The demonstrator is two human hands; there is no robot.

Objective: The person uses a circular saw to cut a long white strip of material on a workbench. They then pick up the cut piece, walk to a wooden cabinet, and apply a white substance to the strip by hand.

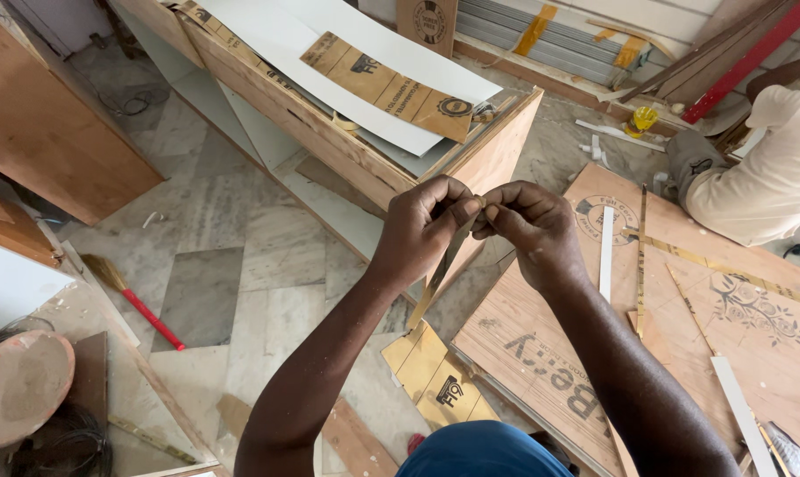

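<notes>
**Both hands pinching a thin strip at its upper end**

Left hand (422, 231) and right hand (528, 231) are meeting in the middle of the view, fingertips closing together on the top end of a narrow tan strip (441, 269). Both hands are gripping: thumbs and forefingers pressed on the strip, the other fingers curled in. The two hands are touching or nearly touching at the pinch point.

The strip is hanging from the pinch, its long axis running diagonally, upper end toward the right at the fingers, lower end pointing down and to the left. It is tilting, not plumb. The lower end is passing in front of a yellow-gold sheet offcut (435, 375) lying on the floor; contact between them cannot be told.

Around it: an open plywood cabinet carcass (365, 163) is lying just beyond the hands, with a white laminate sheet (347, 53) resting across it. A large plywood board (683, 327) is lying flat to the right, carrying several thin strips and a white edge piece (606, 252). A red-handled tool (139, 305) is lying on the marble floor (241, 265) to the left. Another person in a pale shirt (775, 172) is crouching at the far right.
</notes>
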